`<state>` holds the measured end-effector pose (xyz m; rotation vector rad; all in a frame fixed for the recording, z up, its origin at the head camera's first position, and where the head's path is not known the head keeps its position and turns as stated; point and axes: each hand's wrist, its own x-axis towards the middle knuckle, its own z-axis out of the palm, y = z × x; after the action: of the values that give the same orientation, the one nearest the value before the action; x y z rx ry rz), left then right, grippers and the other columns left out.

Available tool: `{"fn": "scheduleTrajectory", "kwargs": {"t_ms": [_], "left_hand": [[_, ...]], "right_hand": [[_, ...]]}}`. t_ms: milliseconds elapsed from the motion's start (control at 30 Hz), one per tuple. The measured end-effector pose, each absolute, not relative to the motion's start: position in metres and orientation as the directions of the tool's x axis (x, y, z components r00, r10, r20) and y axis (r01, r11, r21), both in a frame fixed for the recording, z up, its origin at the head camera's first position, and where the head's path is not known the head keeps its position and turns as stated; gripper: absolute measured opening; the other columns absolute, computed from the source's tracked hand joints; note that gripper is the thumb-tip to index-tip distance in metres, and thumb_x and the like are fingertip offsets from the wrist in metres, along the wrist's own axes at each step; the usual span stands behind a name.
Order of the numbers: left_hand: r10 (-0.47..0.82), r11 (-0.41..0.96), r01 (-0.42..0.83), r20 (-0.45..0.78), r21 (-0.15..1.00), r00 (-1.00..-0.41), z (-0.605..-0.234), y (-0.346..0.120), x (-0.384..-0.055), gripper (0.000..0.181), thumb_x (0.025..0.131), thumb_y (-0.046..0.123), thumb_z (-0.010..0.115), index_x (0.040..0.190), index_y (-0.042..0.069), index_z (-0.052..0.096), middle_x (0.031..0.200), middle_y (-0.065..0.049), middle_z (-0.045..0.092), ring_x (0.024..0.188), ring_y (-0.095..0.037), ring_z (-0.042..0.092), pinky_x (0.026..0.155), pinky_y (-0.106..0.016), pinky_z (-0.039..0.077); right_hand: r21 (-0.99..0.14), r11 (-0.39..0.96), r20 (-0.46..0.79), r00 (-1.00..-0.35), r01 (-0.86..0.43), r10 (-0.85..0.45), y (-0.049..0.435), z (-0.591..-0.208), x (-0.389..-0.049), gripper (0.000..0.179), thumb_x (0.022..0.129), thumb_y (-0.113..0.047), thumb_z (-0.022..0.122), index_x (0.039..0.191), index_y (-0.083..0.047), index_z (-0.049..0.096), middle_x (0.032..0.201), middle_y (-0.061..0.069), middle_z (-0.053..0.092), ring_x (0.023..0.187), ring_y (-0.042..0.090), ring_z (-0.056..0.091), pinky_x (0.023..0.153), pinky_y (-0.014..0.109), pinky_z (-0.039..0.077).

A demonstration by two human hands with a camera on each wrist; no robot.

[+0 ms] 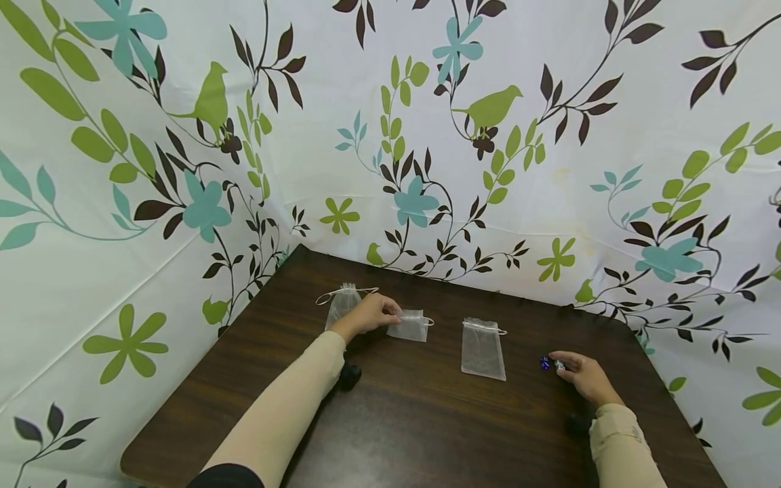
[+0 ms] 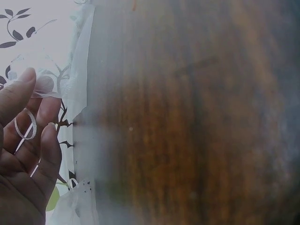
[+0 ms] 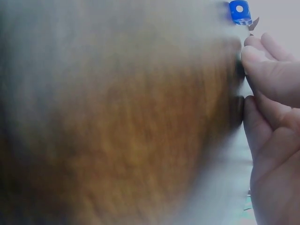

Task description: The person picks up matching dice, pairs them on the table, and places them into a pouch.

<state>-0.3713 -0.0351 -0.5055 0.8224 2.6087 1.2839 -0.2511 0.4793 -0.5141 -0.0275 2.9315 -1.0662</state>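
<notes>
In the head view my left hand (image 1: 371, 314) pinches the left edge of a small sheer white drawstring bag (image 1: 410, 328) between thumb and fingers. The left wrist view shows the sheer cloth at my thumb (image 2: 23, 89), with a white cord loop (image 2: 26, 124) against the fingers. Further right, my right hand (image 1: 584, 376) holds a small silvery-white die (image 1: 559, 365) between thumb and index finger; the right wrist view hides it behind the fingers. Just left of it a blue die (image 1: 545, 362) lies on the table, its white pip visible in the right wrist view.
A second sheer drawstring bag (image 1: 343, 305) lies behind my left forearm, cords spread. A third bag (image 1: 483, 349) lies flat between my hands. All rest on a dark brown wooden table (image 1: 427, 413), backed by a patterned white curtain (image 1: 378, 135).
</notes>
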Motion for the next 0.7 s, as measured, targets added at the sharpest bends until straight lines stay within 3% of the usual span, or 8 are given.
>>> {"fn": "scheduleTrajectory", "kwargs": {"t_ms": [367, 700], "left_hand": [[0.522, 0.489, 0.425, 0.135, 0.762, -0.842, -0.5032, -0.0322, -0.3710, 0.010, 0.091, 0.017, 0.078, 0.099, 0.011, 0.079, 0.088, 0.005, 0.075, 0.076, -0.007, 0.063, 0.070, -0.027, 0.050], [0.532, 0.500, 0.446, 0.142, 0.742, -0.835, -0.5040, -0.0327, -0.3702, 0.010, 0.091, 0.017, 0.078, 0.099, 0.010, 0.078, 0.088, 0.004, 0.075, 0.077, -0.007, 0.063, 0.071, -0.027, 0.051]], "right_hand": [[-0.633, 0.774, -0.013, -1.000, -0.008, -0.022, 0.4808, -0.5097, -0.2495, 0.037, 0.096, 0.001, 0.065, 0.132, 0.009, 0.060, 0.138, 0.035, 0.053, 0.128, 0.052, 0.050, 0.094, 0.055, 0.050], [-0.622, 0.782, 0.023, -0.999, -0.046, -0.041, 0.4802, -0.5105, -0.2506, 0.035, 0.096, 0.000, 0.066, 0.130, 0.008, 0.062, 0.134, 0.034, 0.057, 0.124, 0.050, 0.055, 0.091, 0.053, 0.052]]}}
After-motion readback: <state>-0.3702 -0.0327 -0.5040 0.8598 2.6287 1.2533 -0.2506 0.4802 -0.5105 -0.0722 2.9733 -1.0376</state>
